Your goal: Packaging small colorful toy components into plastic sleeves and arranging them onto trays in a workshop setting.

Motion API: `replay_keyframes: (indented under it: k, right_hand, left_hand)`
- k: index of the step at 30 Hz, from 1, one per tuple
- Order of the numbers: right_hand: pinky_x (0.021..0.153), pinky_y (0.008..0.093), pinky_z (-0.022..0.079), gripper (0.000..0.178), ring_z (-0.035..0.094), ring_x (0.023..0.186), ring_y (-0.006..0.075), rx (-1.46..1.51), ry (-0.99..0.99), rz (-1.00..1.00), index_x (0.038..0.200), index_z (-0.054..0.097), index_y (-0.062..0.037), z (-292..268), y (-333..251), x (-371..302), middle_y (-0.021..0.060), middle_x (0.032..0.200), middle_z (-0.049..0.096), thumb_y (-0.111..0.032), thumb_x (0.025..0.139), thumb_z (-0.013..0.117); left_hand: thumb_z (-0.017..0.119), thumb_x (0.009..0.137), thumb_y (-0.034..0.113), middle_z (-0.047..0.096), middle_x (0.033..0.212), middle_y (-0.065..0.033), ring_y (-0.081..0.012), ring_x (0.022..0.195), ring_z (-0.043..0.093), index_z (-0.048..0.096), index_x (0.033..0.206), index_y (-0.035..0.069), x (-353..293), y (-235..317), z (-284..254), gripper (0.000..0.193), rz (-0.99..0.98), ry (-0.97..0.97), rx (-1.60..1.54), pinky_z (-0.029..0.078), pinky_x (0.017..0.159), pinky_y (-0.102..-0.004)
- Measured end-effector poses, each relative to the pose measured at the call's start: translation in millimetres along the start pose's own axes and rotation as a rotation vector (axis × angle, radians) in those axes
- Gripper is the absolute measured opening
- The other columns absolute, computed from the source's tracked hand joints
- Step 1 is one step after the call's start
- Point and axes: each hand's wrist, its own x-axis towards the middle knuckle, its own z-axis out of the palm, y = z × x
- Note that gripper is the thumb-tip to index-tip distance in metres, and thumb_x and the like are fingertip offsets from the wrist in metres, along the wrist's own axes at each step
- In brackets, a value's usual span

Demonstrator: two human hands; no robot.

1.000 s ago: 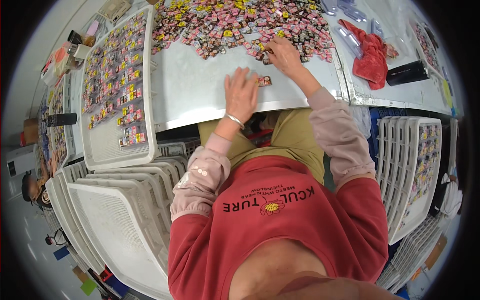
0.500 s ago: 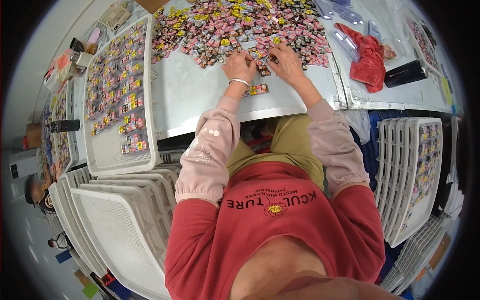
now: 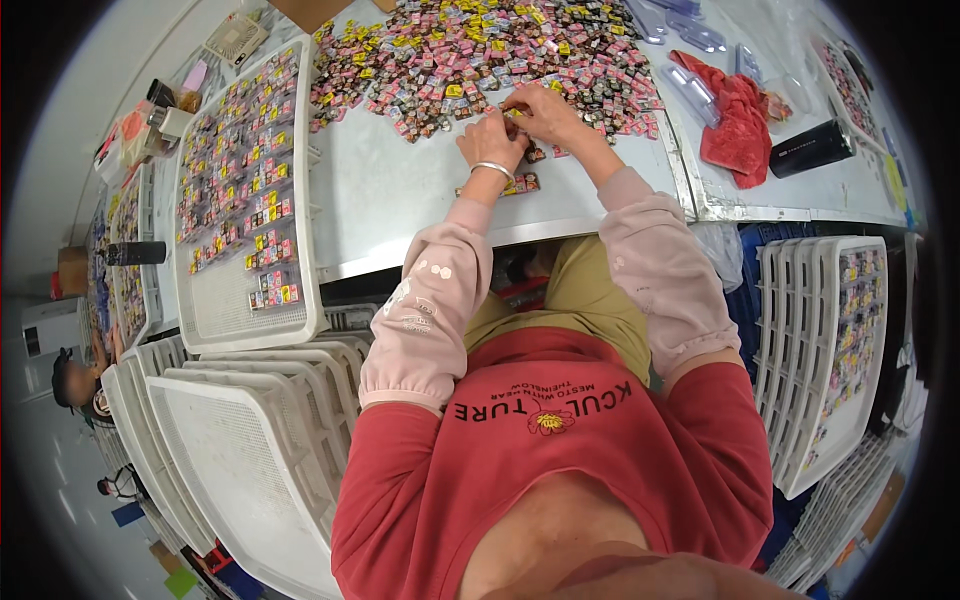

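My left hand [image 3: 493,142] and my right hand [image 3: 545,114] meet over the near edge of a big heap of small printed blocks [image 3: 470,60], coloured pink, brown, yellow and white. Both hands have their fingers drawn together in a pinch, fingertips almost touching. What lies between them is too small and too covered to make out, though a yellow bit shows by the right fingertips. Just nearer to me, a short row of joined blocks [image 3: 522,184] rests on the table, partly behind my left wrist. A dark block [image 3: 535,153] lies beneath my right hand.
To the left, a white plastic tray [image 3: 250,325] bears rows of block sets. Stacked white trays [image 3: 230,430] stand below it, and more trays [image 3: 815,350] are at the right. A red cloth [image 3: 735,140], a black bottle [image 3: 812,148] and clear plastic pieces [image 3: 695,95] lie right of the heap.
My right hand has moved left and my left hand slightly right and nearer to me, so they now come together. The left wrist covers part of the block row.
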Motion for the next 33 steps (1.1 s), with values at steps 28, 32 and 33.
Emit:
replay_keyframes:
  k: [28, 32, 33]
  right_hand:
    - [0.065, 0.0418, 0.051, 0.007, 0.064, 0.074, 0.03, -0.078, 0.322, -0.086, 0.079, 0.068, -0.0092, 61, -35, -57, 0.01, 0.077, 0.065, -0.015, 0.076, 0.066]
    - [0.065, 0.0426, 0.05, 0.003, 0.061, 0.075, 0.0307, -0.227, 0.357, -0.121, 0.076, 0.066, -0.0081, 64, -46, -66, 0.0106, 0.075, 0.061, -0.01, 0.076, 0.063]
    - [0.064, 0.0413, 0.05, 0.001, 0.06, 0.075, 0.0301, -0.258, 0.365, -0.147, 0.075, 0.064, -0.0068, 62, -48, -66, 0.0106, 0.074, 0.06, -0.007, 0.075, 0.063]
  left_hand:
    - [0.072, 0.072, 0.009, 0.065, 0.076, -0.0095, -0.0202, 0.063, 0.063, 0.067, 0.073, 0.002, -55, -64, -21, 0.009, 0.296, 0.381, -0.275, 0.051, 0.06, -0.0311]
    - [0.07, 0.07, 0.007, 0.062, 0.076, -0.0102, -0.0266, 0.07, 0.061, 0.067, 0.072, 0.003, -57, -60, -23, 0.005, 0.349, 0.341, -0.3, 0.049, 0.066, -0.0357]
    - [0.07, 0.07, 0.006, 0.063, 0.077, -0.0103, -0.0274, 0.074, 0.061, 0.067, 0.071, 0.003, -56, -60, -26, 0.005, 0.349, 0.263, -0.326, 0.049, 0.068, -0.0363]
